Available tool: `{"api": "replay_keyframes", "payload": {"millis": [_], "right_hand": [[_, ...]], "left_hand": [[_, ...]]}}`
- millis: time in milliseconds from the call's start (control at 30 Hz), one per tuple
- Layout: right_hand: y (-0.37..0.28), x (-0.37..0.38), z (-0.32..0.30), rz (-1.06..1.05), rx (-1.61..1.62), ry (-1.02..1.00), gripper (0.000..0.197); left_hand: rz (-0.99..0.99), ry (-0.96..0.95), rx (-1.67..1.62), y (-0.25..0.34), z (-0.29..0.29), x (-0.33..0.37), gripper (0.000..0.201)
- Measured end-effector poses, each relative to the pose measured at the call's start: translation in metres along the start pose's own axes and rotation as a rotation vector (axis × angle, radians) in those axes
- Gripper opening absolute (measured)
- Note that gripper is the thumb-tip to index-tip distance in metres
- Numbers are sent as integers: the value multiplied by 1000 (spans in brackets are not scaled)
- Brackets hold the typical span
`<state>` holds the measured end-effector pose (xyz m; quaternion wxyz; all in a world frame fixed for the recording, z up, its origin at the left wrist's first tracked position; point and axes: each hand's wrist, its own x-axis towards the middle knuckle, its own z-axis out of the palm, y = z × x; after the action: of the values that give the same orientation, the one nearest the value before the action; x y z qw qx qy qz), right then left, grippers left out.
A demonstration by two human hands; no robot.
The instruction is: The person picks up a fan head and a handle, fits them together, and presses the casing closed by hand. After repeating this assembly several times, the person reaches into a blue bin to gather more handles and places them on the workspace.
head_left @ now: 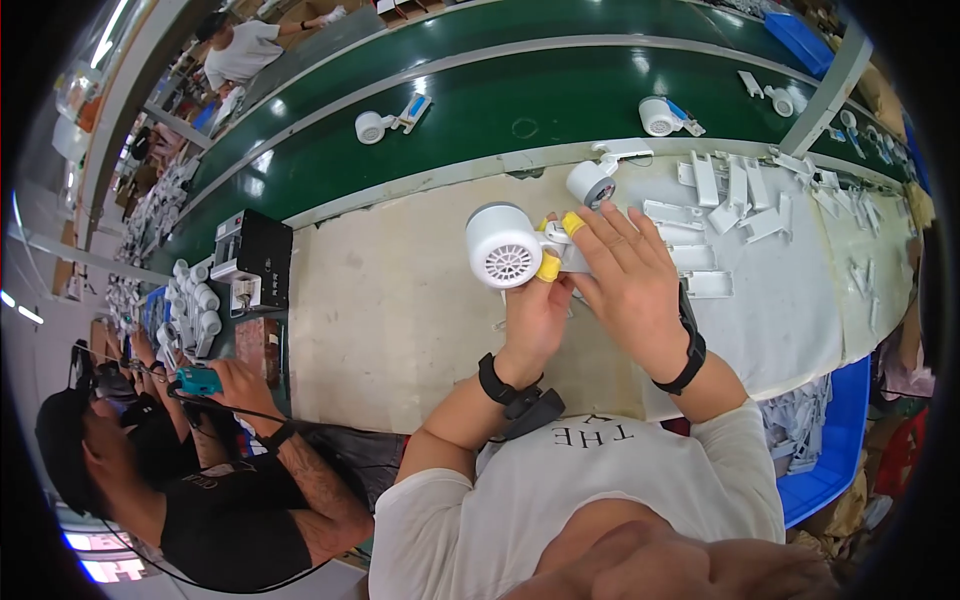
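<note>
Above the pale work mat, a white drum-shaped device with a round slotted grille and a grey rim is held up in front of me. My left hand grips its short handle joint from below, fingers closed. Against the same joint and handle, my right hand presses from the right, its fingers long and close together. Yellow tape or finger sleeves cover some fingertips on both hands. The handle is mostly hidden by my fingers. Just beyond my right hand lies a similar white device with an open dark end.
White plastic shells lie at the right of the mat. Beyond, a green conveyor belt carries similar devices. A black box machine stands left, near a co-worker's hand holding a teal tool. A blue bin sits lower right.
</note>
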<state>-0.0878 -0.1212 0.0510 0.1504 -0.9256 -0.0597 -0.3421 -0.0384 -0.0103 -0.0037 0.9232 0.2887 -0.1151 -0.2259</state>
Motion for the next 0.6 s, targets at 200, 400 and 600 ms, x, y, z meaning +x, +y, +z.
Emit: {"api": "replay_keyframes", "payload": {"millis": [200, 400, 600], "right_hand": [[1, 8, -2, -59, 48, 26, 51], [34, -11, -14, 377, 821, -406, 45], [24, -9, -19, 577, 1038, -369, 36]], "left_hand": [[158, 71, 176, 12, 9, 1, 41], [198, -129, 110, 34, 14, 3, 35], [227, -97, 121, 33, 16, 6, 34]]}}
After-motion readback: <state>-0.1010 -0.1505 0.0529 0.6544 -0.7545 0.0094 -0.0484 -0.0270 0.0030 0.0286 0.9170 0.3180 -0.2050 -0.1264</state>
